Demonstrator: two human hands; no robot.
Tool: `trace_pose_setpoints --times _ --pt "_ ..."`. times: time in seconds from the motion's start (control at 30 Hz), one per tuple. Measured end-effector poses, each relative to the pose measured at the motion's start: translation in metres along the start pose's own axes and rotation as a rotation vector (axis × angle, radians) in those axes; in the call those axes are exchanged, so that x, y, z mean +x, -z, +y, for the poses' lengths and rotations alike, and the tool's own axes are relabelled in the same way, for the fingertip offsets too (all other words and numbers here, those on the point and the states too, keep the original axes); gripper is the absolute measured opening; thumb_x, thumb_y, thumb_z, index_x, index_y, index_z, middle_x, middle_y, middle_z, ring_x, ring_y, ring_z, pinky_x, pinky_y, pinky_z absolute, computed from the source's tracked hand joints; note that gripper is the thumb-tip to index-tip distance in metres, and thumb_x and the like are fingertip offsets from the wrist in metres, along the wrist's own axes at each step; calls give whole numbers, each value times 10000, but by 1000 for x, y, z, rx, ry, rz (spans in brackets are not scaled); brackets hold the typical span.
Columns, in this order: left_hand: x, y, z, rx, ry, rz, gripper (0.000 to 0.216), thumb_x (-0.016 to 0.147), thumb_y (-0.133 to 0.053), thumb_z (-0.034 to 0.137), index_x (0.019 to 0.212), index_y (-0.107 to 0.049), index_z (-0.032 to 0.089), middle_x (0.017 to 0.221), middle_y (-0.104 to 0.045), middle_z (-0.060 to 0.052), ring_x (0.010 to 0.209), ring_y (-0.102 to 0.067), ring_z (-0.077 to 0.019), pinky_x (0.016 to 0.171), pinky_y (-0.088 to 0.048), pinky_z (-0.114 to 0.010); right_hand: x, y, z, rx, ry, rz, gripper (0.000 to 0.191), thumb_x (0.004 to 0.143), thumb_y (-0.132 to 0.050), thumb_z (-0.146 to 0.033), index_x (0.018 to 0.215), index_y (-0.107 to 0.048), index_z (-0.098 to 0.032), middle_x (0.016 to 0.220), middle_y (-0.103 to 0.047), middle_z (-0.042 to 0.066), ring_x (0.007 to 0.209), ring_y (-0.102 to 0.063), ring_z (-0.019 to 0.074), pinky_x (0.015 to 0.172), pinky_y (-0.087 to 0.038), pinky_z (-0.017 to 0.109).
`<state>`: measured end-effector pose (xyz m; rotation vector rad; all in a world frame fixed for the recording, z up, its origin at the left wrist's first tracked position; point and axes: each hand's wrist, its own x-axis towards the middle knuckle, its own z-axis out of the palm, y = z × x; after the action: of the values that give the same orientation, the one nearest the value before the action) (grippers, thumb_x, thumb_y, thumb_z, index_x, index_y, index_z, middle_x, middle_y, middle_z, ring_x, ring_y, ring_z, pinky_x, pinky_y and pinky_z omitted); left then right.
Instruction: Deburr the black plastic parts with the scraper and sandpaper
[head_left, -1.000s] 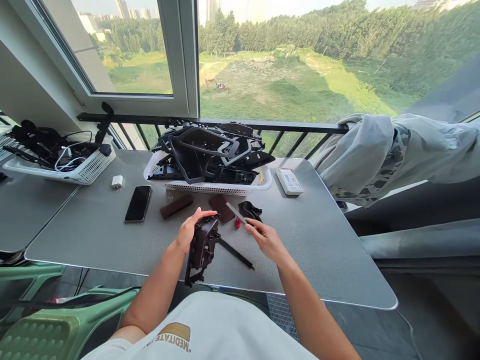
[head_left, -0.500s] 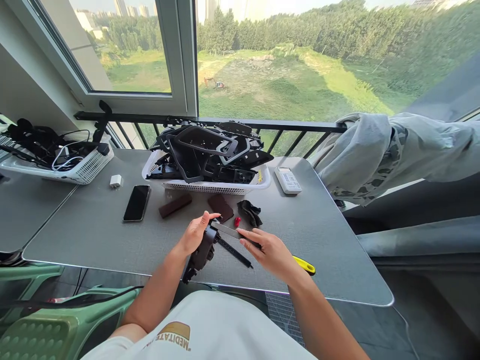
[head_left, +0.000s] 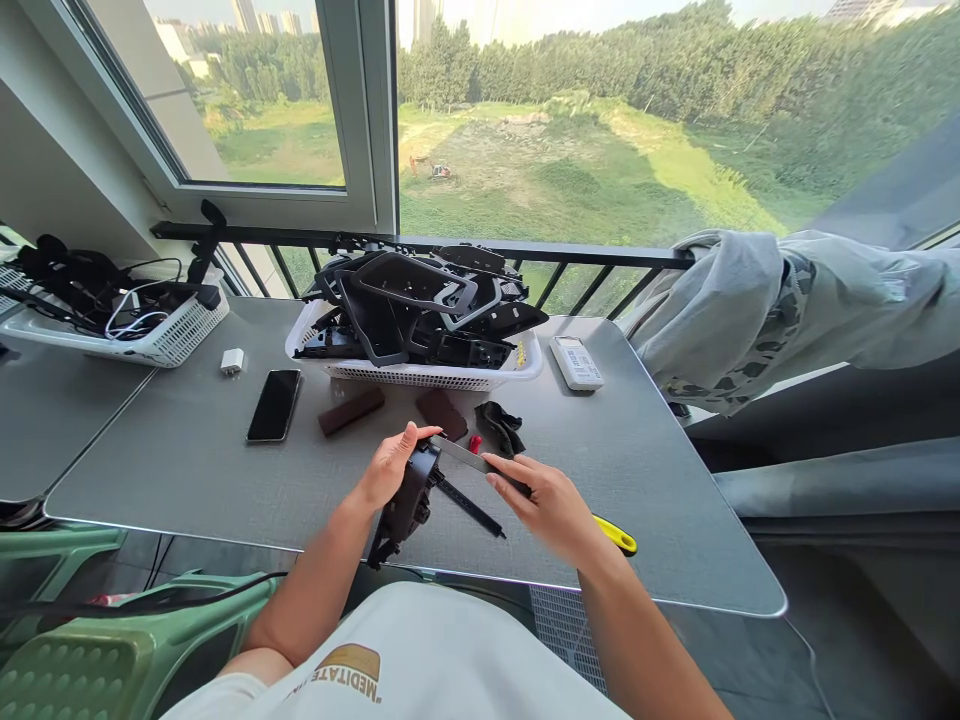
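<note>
My left hand [head_left: 388, 468] is closed around the upper end of a black moulded plastic part [head_left: 406, 505], thumb on top and index finger stretched along its edge. The part is tilted, its lower end near the table's front edge. A long black toothed arm [head_left: 471, 508] juts from it to the right. In my right hand [head_left: 546, 502] is a flat metal file [head_left: 463, 454] with a dark and yellow handle [head_left: 616, 535], whose end shows beyond the wrist. The file's tip lies against or just beside the part's top edge; exact contact is hard to see.
Behind my hands stands a white basket [head_left: 480, 377] heaped with black plastic parts. Nearer lie a brown bar [head_left: 351, 411], a brown block [head_left: 441, 413], a small red piece [head_left: 475, 443] and a black cloth [head_left: 500, 427]. A phone [head_left: 274, 406] is left, a white device [head_left: 576, 362] right.
My right hand has slid the file slightly to the right and back along the part's top edge. My left hand and the plastic part stay almost still.
</note>
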<state>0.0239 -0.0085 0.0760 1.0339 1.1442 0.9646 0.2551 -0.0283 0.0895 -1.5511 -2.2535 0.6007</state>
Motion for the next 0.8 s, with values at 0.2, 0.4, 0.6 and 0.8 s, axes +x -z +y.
trace_pose_setpoints --times 0.2,0.4,0.6,0.8 --pt "3 -1 -2 -154 67 13 581 711 -708 624 1071 -754 170 821 -730 -43 705 -626 -153 680 -467 -262 0 1 1 84 -35 19 422 957 -440 -443 1198 -719 -238 745 -676 48 658 -635 190 595 -470 288" --pt "1 0 0 -391 120 39 449 592 -842 366 1002 -767 198 766 -719 -16 608 -625 -117 592 -500 -230 1 -3 11 536 -155 109 482 869 -556 -525 1144 -747 -177 669 -638 28 582 -520 154 539 -415 277" --pt "0 0 5 -583 90 -25 505 548 -795 184 1050 -761 222 906 -760 -30 686 -674 -140 656 -539 -244 8 -23 9 1040 -384 142 586 664 -740 -594 1049 -767 -153 606 -584 -4 457 -322 74 428 -242 244" --pt "1 -9 0 -612 57 60 385 584 -858 351 922 -745 207 788 -746 -13 586 -650 -121 551 -512 -218 12 -41 -10 1402 -463 40 486 651 -794 -535 1013 -760 -213 923 -749 72 421 -301 30 419 -203 231"
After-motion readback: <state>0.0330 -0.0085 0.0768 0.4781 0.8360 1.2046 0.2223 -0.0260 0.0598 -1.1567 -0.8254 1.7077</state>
